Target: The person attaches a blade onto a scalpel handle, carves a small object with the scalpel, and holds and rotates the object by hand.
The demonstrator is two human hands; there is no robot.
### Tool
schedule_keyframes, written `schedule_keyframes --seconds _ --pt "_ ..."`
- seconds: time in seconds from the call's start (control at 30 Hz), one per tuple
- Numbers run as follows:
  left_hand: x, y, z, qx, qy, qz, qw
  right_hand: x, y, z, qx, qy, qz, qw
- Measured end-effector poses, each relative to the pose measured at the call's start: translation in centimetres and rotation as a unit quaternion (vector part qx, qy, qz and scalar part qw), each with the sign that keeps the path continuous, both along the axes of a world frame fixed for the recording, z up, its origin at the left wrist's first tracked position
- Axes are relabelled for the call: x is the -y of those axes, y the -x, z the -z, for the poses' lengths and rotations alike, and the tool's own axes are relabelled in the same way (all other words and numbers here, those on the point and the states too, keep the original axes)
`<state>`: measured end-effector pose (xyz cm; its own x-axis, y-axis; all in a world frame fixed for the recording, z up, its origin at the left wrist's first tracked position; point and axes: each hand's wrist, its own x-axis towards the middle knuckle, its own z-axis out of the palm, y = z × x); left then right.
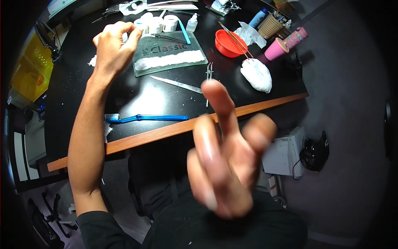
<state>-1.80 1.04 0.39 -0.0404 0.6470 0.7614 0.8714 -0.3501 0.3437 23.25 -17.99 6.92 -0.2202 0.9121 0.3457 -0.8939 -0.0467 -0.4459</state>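
Observation:
My left hand [115, 47] is raised at the left end of a glass slab [170, 72], its fingers curled and the thumb near the index finger. A bit of white shows by the curl; I cannot make out whether it is held. My right hand [226, 162] is close to the camera and partly blurred, index finger stretched out, the others bent and apart, with nothing in it. The slab bears a band of white material [170, 61], tweezers and a light blue strip [184, 32]. Below it lie a pointed metal blade [176, 84] and a blue toothbrush [149, 118].
Several white jars [156, 25] and a dropper bottle [192, 23] stand behind the slab. To the right are a red bowl [226, 45] with a brush across it, a white bundle [257, 76] and a pink cup [276, 50]. A wooden edge [166, 132] borders the black desk.

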Motion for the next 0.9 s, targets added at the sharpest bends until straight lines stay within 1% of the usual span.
schedule_keyframes --seconds 0.03,0.07,0.13,0.2,0.27,0.47,0.5,0.53,0.6,0.67,0.73,0.8,0.9 --pt "-0.1 0.1 0.0 -0.004 -0.005 -0.003 1.000 -1.4 0.7 1.3 0.058 -0.012 0.073 0.996" --pt "-0.2 0.0 0.1 0.000 -0.013 -0.002 1.000 -3.2 0.9 3.8 0.115 -0.035 0.150 0.981" --pt "0.3 -0.3 -0.5 0.012 0.014 -0.008 1.000 -5.0 0.1 6.3 0.179 -0.033 0.167 0.969" --pt "0.2 -0.3 -0.4 0.012 0.004 -0.002 1.000 -5.4 -0.5 7.3 0.182 0.025 0.196 0.963" --pt "0.2 -0.5 -0.3 0.013 -0.012 0.002 1.000 -5.6 -1.1 7.6 0.193 0.027 0.192 0.962" --pt "0.4 -0.9 -0.4 0.018 0.002 0.022 1.000 -5.9 -1.5 8.1 0.188 0.028 0.187 0.964" --pt "0.4 -0.9 -0.4 0.043 0.006 0.066 0.997 -6.0 -1.5 8.2 0.187 0.028 0.187 0.964" --pt "1.0 -1.2 -1.0 0.093 0.066 0.116 0.987 -6.1 -1.5 8.2 0.186 0.028 0.187 0.964" --pt "2.2 -1.9 -2.6 0.080 0.175 0.216 0.957 -6.1 -1.4 8.2 0.183 0.025 0.186 0.965" --pt "3.4 -2.8 -3.5 0.128 0.269 0.338 0.892 -6.1 -1.3 8.2 0.180 0.025 0.185 0.966" --pt "3.7 -3.8 -3.4 0.159 0.314 0.451 0.820 -6.1 -1.1 8.0 0.179 0.028 0.183 0.966" --pt "4.2 -4.8 -3.4 0.147 0.316 0.500 0.793 -6.3 -1.0 8.2 0.183 0.014 0.179 0.967" --pt "4.3 -5.5 -3.0 0.114 0.319 0.503 0.795 -6.4 -1.0 8.5 0.191 -0.012 0.184 0.964"
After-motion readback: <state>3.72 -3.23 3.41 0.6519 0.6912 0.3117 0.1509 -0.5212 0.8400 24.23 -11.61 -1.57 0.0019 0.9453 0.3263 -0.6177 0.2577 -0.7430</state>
